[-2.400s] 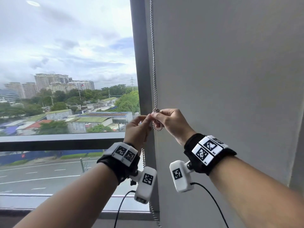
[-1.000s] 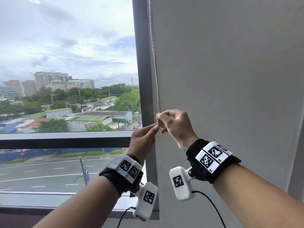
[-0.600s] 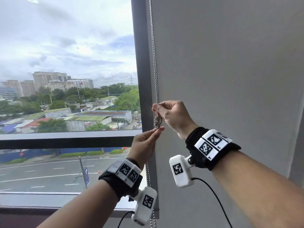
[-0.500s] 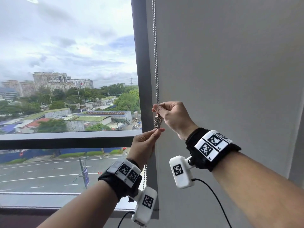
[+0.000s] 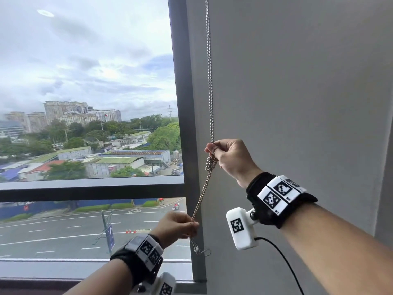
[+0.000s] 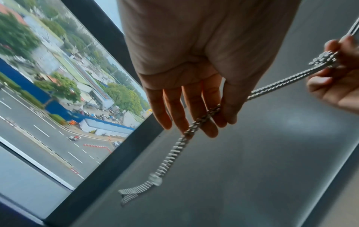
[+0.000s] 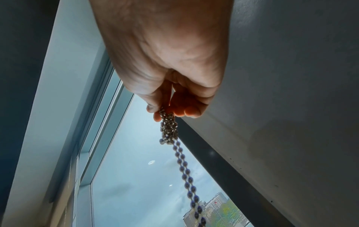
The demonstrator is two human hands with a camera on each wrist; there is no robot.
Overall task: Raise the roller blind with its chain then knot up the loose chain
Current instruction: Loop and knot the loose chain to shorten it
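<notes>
**Chain held taut between two hands at the window**

Chain (image 5: 209,81) of metal beads hangs as a double strand along the dark window frame (image 5: 180,103), at the left edge of the grey wall (image 5: 297,92). The right hand (image 5: 230,158) is the higher one — its thumb and forefinger pinch the strands just above a tight knot (image 5: 210,163), and the other fingers are curled in. In the right wrist view the knot (image 7: 168,129) sits directly under the fingertips (image 7: 189,111). Below the knot the chain runs down and to the left, stretched straight, to the left hand (image 5: 176,227). This hand grips the strands between thumb and fingers; in the left wrist view the chain (image 6: 202,119) passes across the fingers (image 6: 211,110), which lie nearly straight. A short loose end (image 5: 198,249) hangs under the left hand — it bends near the bottom of the window frame. Behind the glass (image 5: 85,81) one sees a cloudy sky, buildings and a road.
</notes>
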